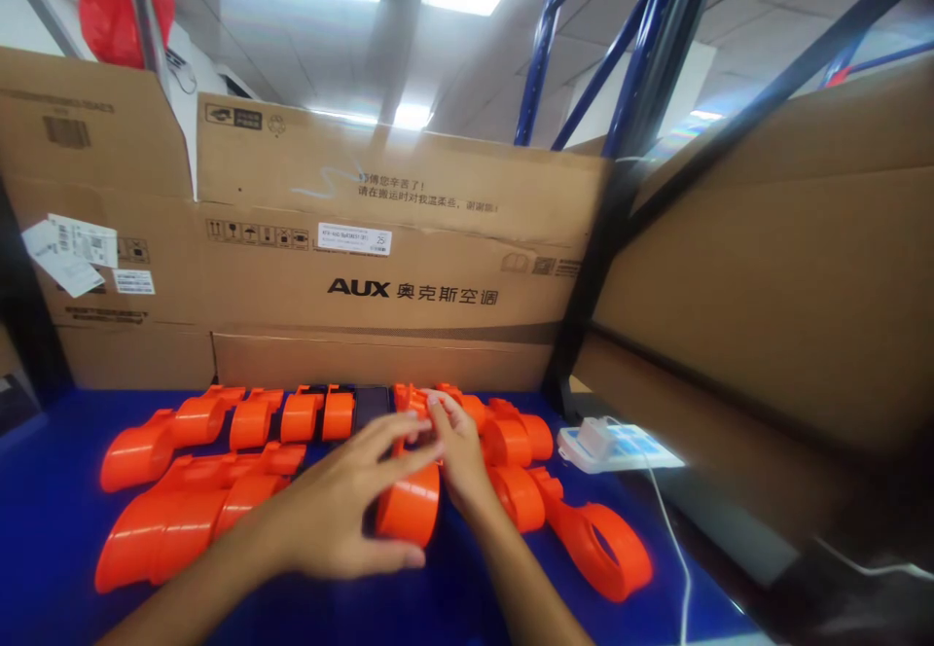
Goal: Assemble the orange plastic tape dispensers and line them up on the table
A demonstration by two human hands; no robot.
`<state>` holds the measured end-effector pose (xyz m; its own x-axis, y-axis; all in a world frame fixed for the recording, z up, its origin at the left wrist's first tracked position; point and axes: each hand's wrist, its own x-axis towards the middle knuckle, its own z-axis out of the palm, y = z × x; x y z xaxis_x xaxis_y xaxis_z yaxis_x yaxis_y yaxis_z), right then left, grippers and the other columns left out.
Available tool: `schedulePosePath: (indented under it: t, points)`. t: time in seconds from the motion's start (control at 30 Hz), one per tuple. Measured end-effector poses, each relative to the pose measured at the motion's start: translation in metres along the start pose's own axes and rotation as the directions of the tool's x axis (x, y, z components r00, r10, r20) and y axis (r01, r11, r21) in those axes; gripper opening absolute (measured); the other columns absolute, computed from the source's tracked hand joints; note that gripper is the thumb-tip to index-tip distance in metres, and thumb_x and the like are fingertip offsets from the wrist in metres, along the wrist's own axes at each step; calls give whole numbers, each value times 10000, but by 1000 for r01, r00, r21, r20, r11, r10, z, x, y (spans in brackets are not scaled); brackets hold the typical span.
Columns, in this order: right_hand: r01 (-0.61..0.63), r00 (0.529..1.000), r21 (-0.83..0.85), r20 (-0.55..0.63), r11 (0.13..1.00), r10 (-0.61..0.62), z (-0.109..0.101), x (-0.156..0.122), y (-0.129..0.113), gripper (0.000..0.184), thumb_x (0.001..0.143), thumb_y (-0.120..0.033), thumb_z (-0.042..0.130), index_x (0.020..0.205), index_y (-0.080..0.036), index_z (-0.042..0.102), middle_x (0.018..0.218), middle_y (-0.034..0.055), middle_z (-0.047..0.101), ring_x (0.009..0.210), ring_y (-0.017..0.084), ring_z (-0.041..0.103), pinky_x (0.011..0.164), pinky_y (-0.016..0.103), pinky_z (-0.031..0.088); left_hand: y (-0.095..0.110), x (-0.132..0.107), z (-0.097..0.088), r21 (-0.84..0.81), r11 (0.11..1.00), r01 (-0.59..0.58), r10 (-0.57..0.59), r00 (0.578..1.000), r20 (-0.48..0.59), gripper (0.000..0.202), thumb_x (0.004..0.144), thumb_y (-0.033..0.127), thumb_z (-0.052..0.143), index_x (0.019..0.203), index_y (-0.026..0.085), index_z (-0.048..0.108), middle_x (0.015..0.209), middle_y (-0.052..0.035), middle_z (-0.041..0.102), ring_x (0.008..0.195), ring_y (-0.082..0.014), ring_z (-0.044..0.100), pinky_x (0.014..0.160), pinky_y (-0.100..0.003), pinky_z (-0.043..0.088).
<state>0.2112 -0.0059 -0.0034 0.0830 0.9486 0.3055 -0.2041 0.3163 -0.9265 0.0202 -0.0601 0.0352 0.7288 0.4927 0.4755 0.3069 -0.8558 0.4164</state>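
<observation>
An orange looped plastic band (409,510) is in front of me at the middle, its curved loop low and its narrower clasp end up by my fingers. My right hand (459,442) pinches that upper end between thumb and fingertips. Beside it, my left hand (350,500) has its fingers stretched and the thumb apart, with the fingertips close to the right hand. Whether those fingertips touch the band is hard to tell. More orange bands lie on both sides, among them a row on the left (164,529) and a large loop (613,554) on the right.
The bands lie on a blue tabletop (467,607). Behind stands a cardboard panel (409,335) marked AUX. A dark post (584,286) rises at the right, near a white power strip (620,447) with a plug and cable. A dark flat object (372,408) lies at the back.
</observation>
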Motion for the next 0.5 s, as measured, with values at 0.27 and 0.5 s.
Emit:
schedulePosePath:
  t: [0.27,0.5]
  points:
    - [87,996,-151,40,985,-81,7,-2,4,408,901,-572,539,1033,-196,628,554,-38,557,425,121,438,437,240,347,-45,32,41,-886,427,179,-510,857,-73,343,800,430,709,1035,180,725,986,-105,733,931,-268,673,864,-372,502]
    - [306,952,-579,194,756,-237,1,-6,4,427,1024,-445,324,1290,-208,559,874,54,671,838,212,619,819,358,465,-62,21,36,-971,232,-59,-768,601,-221,392,682,475,790,871,152,675,738,-51,721,651,-197,675,621,-283,497]
